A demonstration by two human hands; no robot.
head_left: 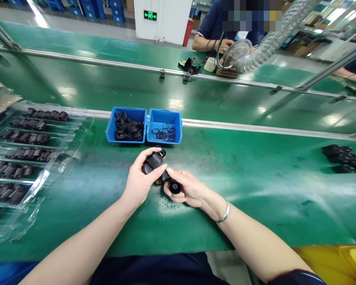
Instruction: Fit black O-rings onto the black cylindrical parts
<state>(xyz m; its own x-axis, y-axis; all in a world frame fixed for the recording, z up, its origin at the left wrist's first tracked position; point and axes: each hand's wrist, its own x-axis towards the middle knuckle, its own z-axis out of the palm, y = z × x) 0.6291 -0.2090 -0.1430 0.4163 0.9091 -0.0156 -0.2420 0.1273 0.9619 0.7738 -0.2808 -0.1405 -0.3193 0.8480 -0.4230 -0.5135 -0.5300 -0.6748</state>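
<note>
A black part with rounded, tube-like ends [154, 160] is held between both hands above the green bench. My left hand [141, 176] wraps its upper left side, thumb across the front and index finger along the top. At the lower right end, my right hand [187, 188] grips it around a round black end piece with a small centre hole. Just beyond the hands stand two blue bins: the left bin [108, 133] holds black rings or cords in a heap, and the right bin [179, 136] holds several thin black rings. The fingers hide part of the black piece.
Clear plastic trays [35, 180] with rows of black parts lie at the left. Several black parts [342, 158] sit at the far right. A metal rail [225, 126] crosses behind the bins. Across the bench, a person works beside a flexible duct [273, 43]. A yellow container [323, 261] is at lower right.
</note>
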